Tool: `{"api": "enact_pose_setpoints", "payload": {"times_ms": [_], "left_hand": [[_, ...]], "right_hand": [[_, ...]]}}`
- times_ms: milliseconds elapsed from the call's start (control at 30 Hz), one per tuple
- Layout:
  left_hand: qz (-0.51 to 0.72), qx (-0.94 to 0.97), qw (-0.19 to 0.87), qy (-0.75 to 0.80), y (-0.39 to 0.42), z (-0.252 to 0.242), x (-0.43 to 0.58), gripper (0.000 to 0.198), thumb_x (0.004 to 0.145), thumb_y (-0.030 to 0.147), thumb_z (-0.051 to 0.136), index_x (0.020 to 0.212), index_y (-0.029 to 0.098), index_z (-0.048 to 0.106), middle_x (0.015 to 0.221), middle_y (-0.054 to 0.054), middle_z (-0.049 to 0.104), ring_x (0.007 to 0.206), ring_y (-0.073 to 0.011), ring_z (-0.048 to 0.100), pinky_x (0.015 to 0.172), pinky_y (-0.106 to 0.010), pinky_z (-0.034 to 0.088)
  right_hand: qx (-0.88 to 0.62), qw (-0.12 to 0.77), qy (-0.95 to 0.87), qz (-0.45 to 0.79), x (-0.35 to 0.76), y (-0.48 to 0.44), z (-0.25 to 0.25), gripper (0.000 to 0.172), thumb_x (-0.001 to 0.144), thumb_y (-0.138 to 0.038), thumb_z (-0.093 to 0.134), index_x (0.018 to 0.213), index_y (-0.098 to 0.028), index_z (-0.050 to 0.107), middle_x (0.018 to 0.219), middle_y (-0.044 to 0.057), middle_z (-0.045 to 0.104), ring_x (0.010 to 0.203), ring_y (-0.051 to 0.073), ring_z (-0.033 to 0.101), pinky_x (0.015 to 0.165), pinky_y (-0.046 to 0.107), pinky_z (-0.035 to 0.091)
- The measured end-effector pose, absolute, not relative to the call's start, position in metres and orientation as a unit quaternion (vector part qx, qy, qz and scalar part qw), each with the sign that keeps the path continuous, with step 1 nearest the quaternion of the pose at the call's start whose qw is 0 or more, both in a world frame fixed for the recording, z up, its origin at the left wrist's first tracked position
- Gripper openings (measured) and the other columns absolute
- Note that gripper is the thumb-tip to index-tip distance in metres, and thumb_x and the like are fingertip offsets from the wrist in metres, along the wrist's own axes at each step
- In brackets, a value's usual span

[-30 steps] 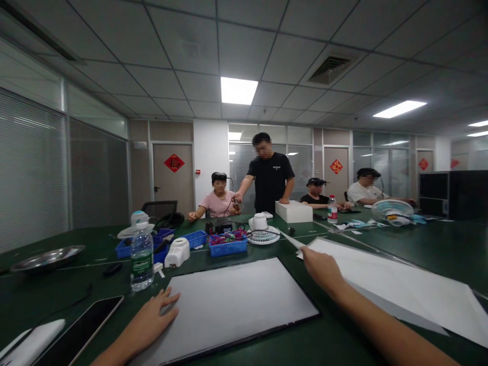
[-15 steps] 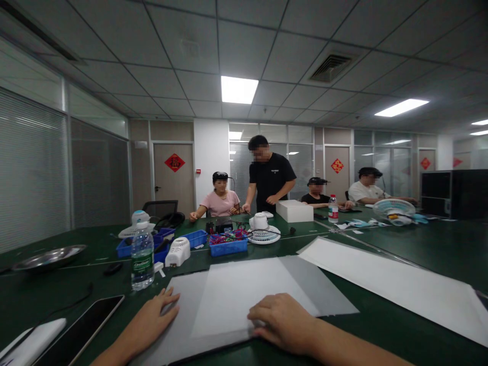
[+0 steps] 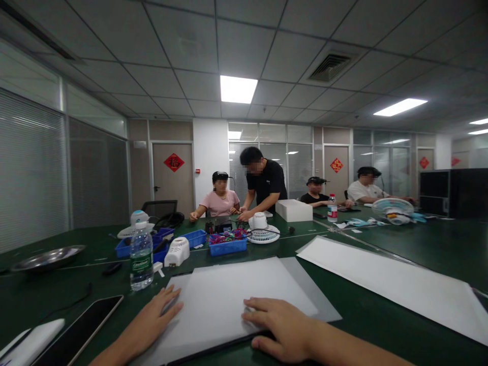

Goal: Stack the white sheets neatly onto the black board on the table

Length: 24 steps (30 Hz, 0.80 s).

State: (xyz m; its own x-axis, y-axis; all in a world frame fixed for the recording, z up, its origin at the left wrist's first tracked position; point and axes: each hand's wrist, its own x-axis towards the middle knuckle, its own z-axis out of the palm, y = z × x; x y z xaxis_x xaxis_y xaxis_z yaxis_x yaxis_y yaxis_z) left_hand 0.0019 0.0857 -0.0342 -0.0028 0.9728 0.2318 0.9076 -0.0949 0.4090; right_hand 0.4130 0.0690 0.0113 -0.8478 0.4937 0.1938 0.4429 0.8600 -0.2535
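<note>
A large white sheet (image 3: 244, 284) lies on a greyish translucent sheet (image 3: 324, 300), which juts out at its right side. A dark edge shows under the stack at the front. My left hand (image 3: 152, 317) rests at the stack's left side, fingers apart, fingertips on the sheets. My right hand (image 3: 282, 325) lies over the front right part of the white sheet with its fingers spread. Its thumb is at the dark front edge. Neither hand has its fingers wrapped round anything.
A water bottle (image 3: 141, 256) stands beyond my left hand, near a black tablet (image 3: 82, 328). Ahead are a blue bin (image 3: 227, 246) of wires and white fan parts (image 3: 263, 233). More white sheets (image 3: 389, 284) lie at right. Several people sit or stand across the green table.
The white sheet has shifted left over the greyish one. My right hand's fingers have spread and moved slightly left. The standing person across the table has bent lower, hands closer together.
</note>
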Motion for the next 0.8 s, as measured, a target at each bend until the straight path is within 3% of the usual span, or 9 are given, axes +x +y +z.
{"api": "enact_pose_setpoints", "payload": {"times_ms": [100,233,367,500,700,800], "left_hand": [[0.217,0.705,0.07,0.672,0.083,-0.031,0.004,0.073,0.084,0.065,0.05,0.142,0.021,0.053,0.158,-0.01,0.036,0.146,-0.0336,0.03,0.119,-0.051,0.026],[0.209,0.714,0.07,0.665,0.081,-0.03,0.002,0.066,0.086,0.055,0.053,0.143,0.024,0.051,0.159,-0.008,0.034,0.147,-0.0336,0.026,0.119,-0.053,0.025],[0.197,0.714,0.083,0.666,0.082,-0.031,-0.001,0.061,0.086,0.035,0.05,0.145,0.023,0.048,0.16,-0.006,0.031,0.149,-0.0309,0.022,0.121,-0.052,0.02],[0.202,0.714,0.087,0.665,0.084,-0.032,-0.003,0.066,0.078,0.021,0.048,0.144,0.022,0.051,0.159,-0.004,0.033,0.149,-0.029,0.022,0.121,-0.049,0.02],[0.213,0.715,0.076,0.661,0.086,-0.037,-0.006,0.059,0.087,0.037,0.048,0.143,0.02,0.052,0.159,-0.007,0.034,0.148,-0.0303,0.024,0.121,-0.05,0.021],[0.216,0.717,0.074,0.659,0.087,-0.038,-0.007,0.059,0.087,0.041,0.05,0.143,0.022,0.052,0.159,-0.006,0.035,0.148,-0.0302,0.025,0.12,-0.05,0.022]], "right_hand": [[-0.211,0.114,-0.963,0.125,0.413,0.066,0.016,0.056,0.096,-0.042,0.046,0.149,-0.027,0.041,0.158,0.008,0.033,0.143,0.025,0.036,0.116,0.038,0.031],[-0.201,0.115,-0.967,0.103,0.42,0.076,0.017,0.055,0.095,-0.042,0.047,0.148,-0.026,0.043,0.156,0.008,0.036,0.141,0.024,0.038,0.115,0.039,0.033],[-0.259,0.139,-0.955,0.033,0.433,0.095,0.013,0.056,0.09,-0.054,0.053,0.138,-0.025,0.056,0.144,0.012,0.052,0.13,0.031,0.05,0.109,0.048,0.037],[-0.278,0.136,-0.951,0.004,0.442,0.106,0.012,0.051,0.088,-0.056,0.054,0.126,-0.023,0.065,0.126,0.01,0.065,0.114,0.028,0.06,0.1,0.043,0.043],[-0.234,0.142,-0.962,0.019,0.438,0.102,0.008,0.055,0.089,-0.059,0.053,0.131,-0.025,0.062,0.132,0.009,0.061,0.12,0.024,0.057,0.104,0.039,0.041],[-0.285,0.143,-0.948,-0.006,0.445,0.115,0.009,0.049,0.092,-0.056,0.05,0.131,-0.029,0.061,0.135,0.004,0.06,0.123,0.02,0.055,0.107,0.033,0.039]]}}
